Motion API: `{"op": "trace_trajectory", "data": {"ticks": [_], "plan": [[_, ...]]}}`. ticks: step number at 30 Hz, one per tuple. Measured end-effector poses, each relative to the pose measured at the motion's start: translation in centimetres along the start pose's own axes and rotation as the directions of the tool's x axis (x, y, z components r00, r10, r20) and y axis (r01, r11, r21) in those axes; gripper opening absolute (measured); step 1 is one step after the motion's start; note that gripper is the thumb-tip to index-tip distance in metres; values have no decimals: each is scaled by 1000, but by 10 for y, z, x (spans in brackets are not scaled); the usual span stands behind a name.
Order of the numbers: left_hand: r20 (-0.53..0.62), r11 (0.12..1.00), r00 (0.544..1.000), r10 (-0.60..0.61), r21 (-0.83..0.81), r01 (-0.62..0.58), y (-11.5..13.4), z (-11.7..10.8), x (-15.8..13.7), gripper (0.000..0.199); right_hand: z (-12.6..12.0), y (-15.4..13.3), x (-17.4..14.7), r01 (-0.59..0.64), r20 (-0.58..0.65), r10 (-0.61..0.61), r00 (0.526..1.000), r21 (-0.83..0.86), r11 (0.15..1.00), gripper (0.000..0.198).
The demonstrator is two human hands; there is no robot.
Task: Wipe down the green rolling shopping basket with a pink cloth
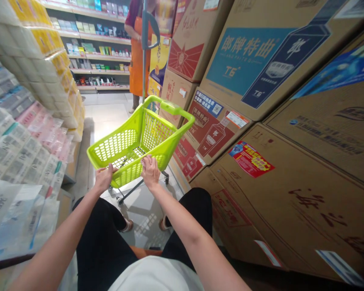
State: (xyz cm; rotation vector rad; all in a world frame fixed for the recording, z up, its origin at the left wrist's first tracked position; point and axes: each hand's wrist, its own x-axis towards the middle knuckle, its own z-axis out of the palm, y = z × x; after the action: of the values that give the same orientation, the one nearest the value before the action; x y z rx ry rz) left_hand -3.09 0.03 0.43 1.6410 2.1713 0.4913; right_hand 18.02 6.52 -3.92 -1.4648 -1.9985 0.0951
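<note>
A lime-green plastic shopping cart (127, 171) with a lattice basket stands just beyond my knees, its handle toward the aisle's far end. My left hand (104, 178) is closed on the near left corner of the basket rim, thumb over the top. Curled fingers of my right hand (151, 171) press on the rim at the near right side; the fingertips are partly hidden. Under the basket, grey legs with caster wheels (120, 200) rest on the tiled floor.
Tall stacks of cardboard boxes (248, 194) line the right side. Packs of tissue (48, 72) and bagged goods (21, 149) are piled on the left. A person in an orange apron (138, 60) stands beyond the cart, near stocked shelves (91, 34) and a grey pole with a looped handle (144, 32).
</note>
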Motion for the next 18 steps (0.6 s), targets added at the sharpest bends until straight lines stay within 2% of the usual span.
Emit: {"op": "trace_trajectory", "data": {"ticks": [2,4,5,6,8,10,12,13,15,18], "plan": [[-25,997,1000,-13,70,15,13,5,0,79,9,-11,-11,163,67,-162,984,1,987,27],[-35,993,999,0,118,4,24,8,-2,71,17,-17,-20,350,135,-352,926,42,936,27],[-31,992,1000,7,127,-3,28,9,-3,68,19,-16,-21,396,146,-401,905,63,916,27],[-25,991,1000,11,132,-8,31,9,-5,63,19,-11,-18,399,143,-407,902,78,914,27],[-8,989,1000,11,144,-9,33,8,-6,55,14,6,-6,279,100,-287,953,83,957,26],[-5,987,1000,15,162,-14,29,7,-5,50,7,29,13,79,44,-83,996,79,994,30],[-16,986,1000,23,167,-20,22,5,-1,47,-1,48,31,-95,-6,96,995,69,993,35],[-25,986,999,30,164,-25,17,5,1,47,-5,52,37,-142,-22,144,989,62,988,36],[-42,988,998,39,154,-32,8,3,6,46,-9,52,44,-155,-38,156,987,44,987,37],[-44,989,998,35,144,-28,-3,-2,13,41,-8,40,38,-43,-32,44,999,16,999,38]]}}
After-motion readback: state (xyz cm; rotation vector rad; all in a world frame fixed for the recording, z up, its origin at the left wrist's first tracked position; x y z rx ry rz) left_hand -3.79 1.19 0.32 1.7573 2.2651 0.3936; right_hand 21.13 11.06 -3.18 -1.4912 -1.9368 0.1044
